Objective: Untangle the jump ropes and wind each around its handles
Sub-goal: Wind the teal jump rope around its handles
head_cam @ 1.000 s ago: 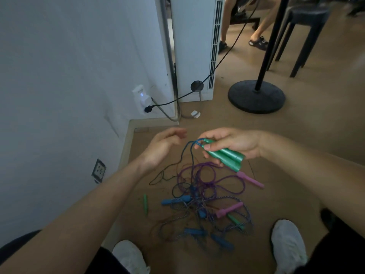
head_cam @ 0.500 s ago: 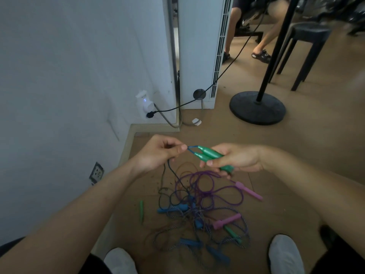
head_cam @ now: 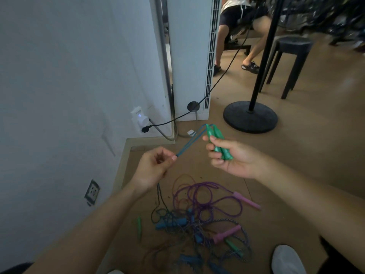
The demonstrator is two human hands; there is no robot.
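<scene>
Gripping both green handles (head_cam: 218, 142) w/ right hand (head_cam: 235, 157); left hand (head_cam: 152, 167) is pinching their blue cord (head_cam: 190, 140) at 9 o'clock. Cord's trailing into floor tangle (head_cam: 197, 224) at 6, so yanking is risking tighter knots.

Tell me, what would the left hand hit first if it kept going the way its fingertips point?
Probably the green handles held in the right hand; the left hand points up along the blue rope it pinches. Depth is hard to judge.
</scene>
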